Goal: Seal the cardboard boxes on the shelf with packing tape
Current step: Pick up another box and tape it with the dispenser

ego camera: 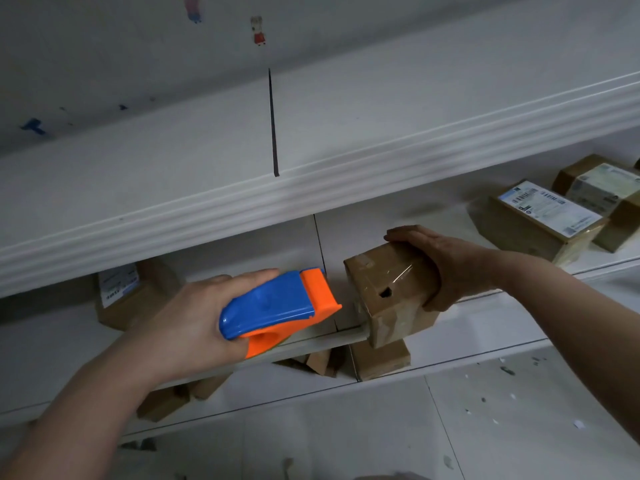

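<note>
Task status: in progress, judged from the layout. One box is in hand and the dispenser is not yet in contact with it.
Left hand [187, 317]: fingers wrapped round the tape dispenser [277, 304] and gripping it. The orange nose points right, towards the box.
Dispenser-to-box gap: the nose is just beside the box, with a narrow gap between them. No drawn-out strip of tape can be made out.
Right hand [450, 268]: fingers laid over the top of the small box [388, 292], thumb down its near side, gripping it.
Small box, position: at the front lip of the middle shelf [304, 344], tilted, with its lower corner hanging past the edge.
Small box, condition: brown cardboard, creased. Glossy clear tape already covers part of the upper face and the lower side. A small dark hole shows in the facing side. Whether every seam is closed cannot be determined.
Lower-shelf boxes [381, 360]: several plain brown boxes below. Their tape state is hidden.
Left rear box [138, 296]: stands at the back of the same shelf and carries a white label.
Right rear boxes [533, 230]: labelled, with a glossy film visible on the nearest one, probably sealed.
Remaining work: probably a strip on the held box, then the lower-shelf boxes.
</note>
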### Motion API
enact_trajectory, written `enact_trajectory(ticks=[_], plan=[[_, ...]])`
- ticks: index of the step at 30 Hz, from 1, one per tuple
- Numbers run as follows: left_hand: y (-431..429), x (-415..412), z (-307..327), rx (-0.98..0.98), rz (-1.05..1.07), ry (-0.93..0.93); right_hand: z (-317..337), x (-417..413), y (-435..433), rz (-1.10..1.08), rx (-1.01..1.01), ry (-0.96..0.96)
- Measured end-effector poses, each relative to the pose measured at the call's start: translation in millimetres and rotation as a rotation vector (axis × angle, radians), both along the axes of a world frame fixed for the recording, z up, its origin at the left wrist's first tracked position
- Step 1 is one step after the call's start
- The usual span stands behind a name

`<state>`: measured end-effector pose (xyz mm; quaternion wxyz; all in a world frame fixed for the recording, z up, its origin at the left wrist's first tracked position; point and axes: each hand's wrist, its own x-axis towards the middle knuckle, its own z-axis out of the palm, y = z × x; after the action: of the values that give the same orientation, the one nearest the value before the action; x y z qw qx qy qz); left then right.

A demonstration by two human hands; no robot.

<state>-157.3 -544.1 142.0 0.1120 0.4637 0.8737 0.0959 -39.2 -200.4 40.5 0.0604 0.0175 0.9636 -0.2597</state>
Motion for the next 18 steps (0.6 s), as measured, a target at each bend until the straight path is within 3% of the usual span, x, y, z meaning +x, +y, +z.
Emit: enact_trajectory(ticks=[12,14,18], plan=[[19.3,-3.8,-39.2,-0.044,0.021,-0.081,-0.8,-7.9,5.0,0.006,0.030,-0.042],[29.1,-2.7,-48.2,-0.048,0.031,-0.073,2.3,-9.3,6.5,0.009,0.125,-0.072],[36.6,-4.9,-54.7,-0.046,0.061,-0.001,11.1,-0.3,-5.7,0.028,0.510,-0.021]])
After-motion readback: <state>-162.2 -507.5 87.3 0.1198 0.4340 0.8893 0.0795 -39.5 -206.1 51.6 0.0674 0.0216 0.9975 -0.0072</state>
